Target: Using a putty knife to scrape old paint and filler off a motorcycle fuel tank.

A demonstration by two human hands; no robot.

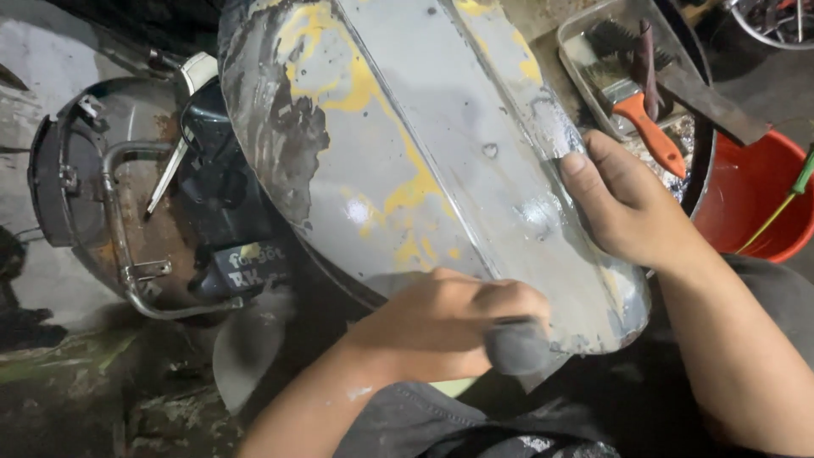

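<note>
A large curved metal panel (424,144), grey with yellow patches and dark bare spots, lies tilted across my lap. My left hand (441,322) is at the panel's near lower edge, closed around a dark grey sanding pad (517,346) that presses against the metal. My right hand (623,208) grips the panel's right edge, fingers curled over onto its wet, shiny face.
A rusty rounded metal shell with a chrome bar (127,212) lies at left on the floor. At the upper right a clear tray (585,42) holds an orange-handled brush (653,127). A red bucket (755,203) stands at right, with a green-handled tool (801,178) leaning in it.
</note>
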